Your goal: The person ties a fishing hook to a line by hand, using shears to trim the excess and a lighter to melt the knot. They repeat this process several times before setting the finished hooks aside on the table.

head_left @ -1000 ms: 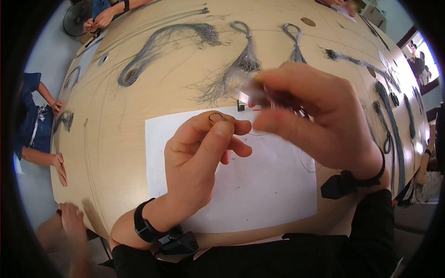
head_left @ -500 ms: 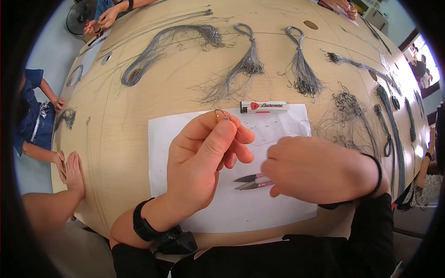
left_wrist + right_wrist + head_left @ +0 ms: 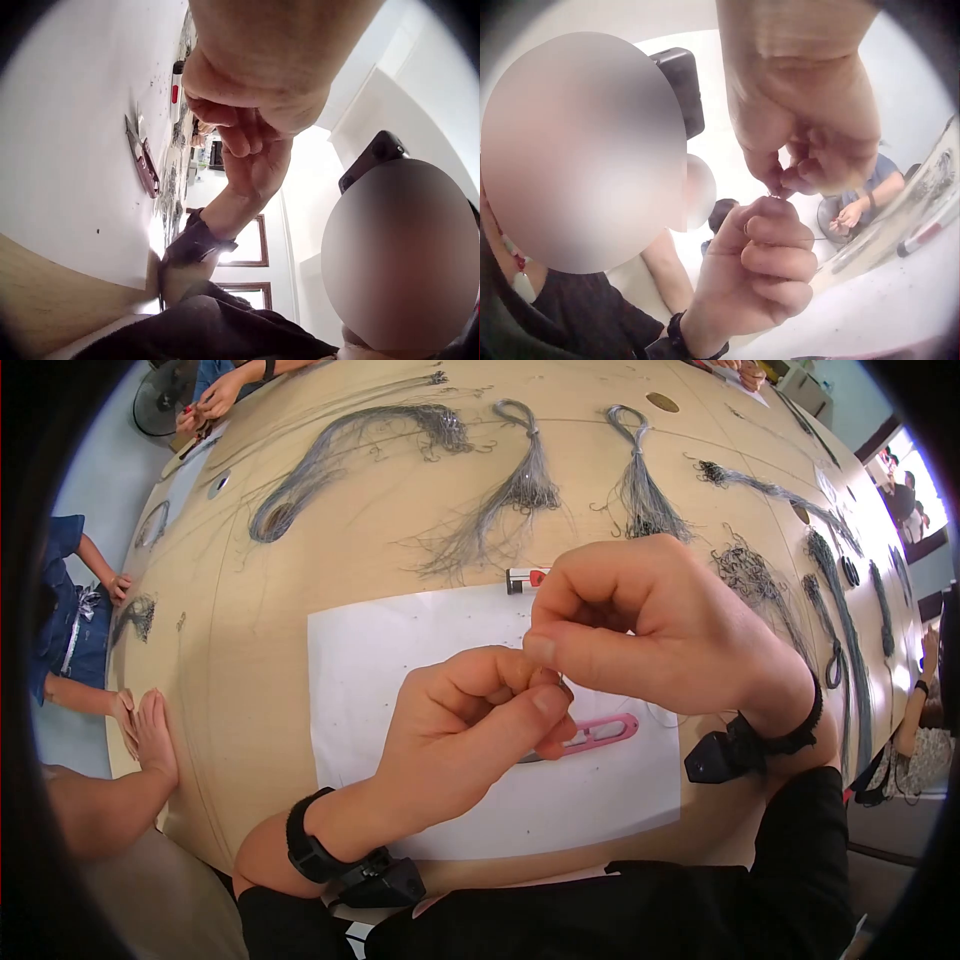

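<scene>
My left hand (image 3: 470,730) pinches a small fish hook at the thumb and forefinger, with its other fingers curled. A thin fishing line (image 3: 826,239) runs out from those curled fingers in the right wrist view. Directly above, my right hand (image 3: 655,625) pinches the hook's end at the left fingertips. Fingers hide nearly all of the hook; only a tiny glint (image 3: 775,196) shows between the hands. Both hands are over a white paper sheet (image 3: 390,650). Pink-handled thread snips (image 3: 625,731) lie on the paper below them, partly covered by the left hand.
A white marker (image 3: 521,581) lies at the paper's far edge, partly behind the right hand. Beyond it are bundles of hooked line (image 3: 530,490), with a tangled heap (image 3: 750,575) and dark bundles (image 3: 835,605) to the right. Other people's hands (image 3: 150,745) rest at the table's left edge.
My right hand first held the snips near the hook, then laid them on the paper. Now it has come up to the left fingertips. The left hand has turned and shifted right, and the hook is covered.
</scene>
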Available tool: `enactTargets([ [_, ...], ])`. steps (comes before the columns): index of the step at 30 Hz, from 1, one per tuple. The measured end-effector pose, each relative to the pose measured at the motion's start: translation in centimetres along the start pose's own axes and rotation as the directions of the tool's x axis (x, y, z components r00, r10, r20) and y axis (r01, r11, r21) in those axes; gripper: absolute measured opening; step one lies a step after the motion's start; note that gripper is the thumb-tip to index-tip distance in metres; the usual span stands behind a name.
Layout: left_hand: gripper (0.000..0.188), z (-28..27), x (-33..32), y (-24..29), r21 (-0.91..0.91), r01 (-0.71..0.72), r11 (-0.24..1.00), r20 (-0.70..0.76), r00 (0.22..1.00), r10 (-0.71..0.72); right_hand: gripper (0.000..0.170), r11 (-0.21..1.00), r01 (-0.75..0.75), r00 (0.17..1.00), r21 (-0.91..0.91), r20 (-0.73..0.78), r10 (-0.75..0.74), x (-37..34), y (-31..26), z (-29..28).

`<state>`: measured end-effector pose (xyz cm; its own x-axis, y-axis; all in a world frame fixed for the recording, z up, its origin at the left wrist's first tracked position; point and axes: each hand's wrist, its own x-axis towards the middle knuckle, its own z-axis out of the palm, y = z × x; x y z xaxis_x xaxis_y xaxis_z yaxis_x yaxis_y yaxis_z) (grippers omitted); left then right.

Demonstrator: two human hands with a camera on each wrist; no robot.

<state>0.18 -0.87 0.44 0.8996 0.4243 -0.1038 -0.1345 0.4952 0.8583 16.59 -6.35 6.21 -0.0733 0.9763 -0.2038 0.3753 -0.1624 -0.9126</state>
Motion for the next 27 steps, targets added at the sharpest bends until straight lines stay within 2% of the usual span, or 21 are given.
enactTargets([
  [1, 0.011, 0.2, 0.0, 0.0, 0.000, -0.001, 1.000, 0.001, 1.000, 0.001, 0.011, 0.998, -0.030, 1.000, -0.053, 0.001, 0.030, 0.0, -0.1, 0.0],
  [2, 0.011, 0.5, 0.1, 0.2, 0.022, 0.005, 1.000, -0.068, 0.998, -0.004, 0.011, 0.998, -0.029, 1.000, -0.054, 0.001, 0.029, 0.1, 0.1, 0.0],
  [3, 0.012, 0.7, 0.1, 0.3, 0.044, 0.013, 0.999, -0.136, 0.991, -0.007, 0.012, 1.000, 0.002, 1.000, -0.020, -0.025, -0.003, 0.2, 0.5, 0.2],
  [4, 0.012, 0.5, 0.2, 0.0, 0.044, 0.014, 0.999, -0.136, 0.991, -0.008, 0.013, 0.999, 0.035, 0.998, 0.013, -0.051, -0.034, 0.3, 0.8, 0.3],
  [6, 0.015, 0.1, 0.5, -0.6, 0.162, -0.161, 0.973, -0.119, 0.976, 0.182, 0.013, 1.000, 0.016, 0.997, 0.014, -0.078, -0.015, 0.4, 0.9, 0.6],
  [8, 0.015, 0.2, 0.5, -0.8, 0.186, -0.179, 0.966, -0.148, 0.967, 0.208, 0.014, 1.000, -0.001, 0.994, 0.016, -0.105, 0.003, 0.6, 1.2, 1.1],
  [10, 0.016, 0.2, 0.5, -0.9, 0.209, -0.195, 0.958, -0.176, 0.956, 0.233, 0.022, 0.990, 0.097, 0.978, 0.106, -0.195, -0.075, 0.9, 1.8, 1.8],
  [15, 0.011, 0.2, 0.6, -1.1, 0.301, -0.261, 0.917, -0.234, 0.912, 0.337, 0.023, 0.997, 0.066, 0.979, 0.034, -0.196, -0.059, 0.8, 1.2, 1.7],
  [20, 0.011, -0.1, 0.4, -1.0, 0.301, -0.275, 0.913, -0.212, 0.914, 0.346, 0.023, 0.997, 0.074, 0.980, 0.033, -0.189, -0.066, 0.6, 0.9, 1.8],
  [22, 0.011, -0.2, 0.4, -1.0, 0.291, -0.279, 0.915, -0.203, 0.917, 0.344, 0.013, 0.985, 0.161, 0.962, -0.060, -0.215, -0.170, 0.5, 1.4, 2.1],
  [23, 0.010, -0.2, 0.3, -0.9, 0.225, -0.260, 0.939, -0.204, 0.930, 0.307, 0.013, 0.985, 0.160, 0.962, -0.058, -0.216, -0.169, 0.5, 1.7, 2.3],
  [25, 0.010, -0.3, 0.2, -0.7, 0.155, -0.239, 0.959, -0.203, 0.942, 0.268, 0.011, 0.922, 0.280, 0.897, -0.266, -0.269, -0.350, 0.5, 2.2, 2.6],
  [27, 0.011, -0.3, 0.2, -0.4, 0.024, -0.149, 0.988, -0.185, 0.971, 0.151, 0.010, 0.902, 0.309, 0.875, -0.303, -0.282, -0.394, 0.5, 2.3, 2.8],
])
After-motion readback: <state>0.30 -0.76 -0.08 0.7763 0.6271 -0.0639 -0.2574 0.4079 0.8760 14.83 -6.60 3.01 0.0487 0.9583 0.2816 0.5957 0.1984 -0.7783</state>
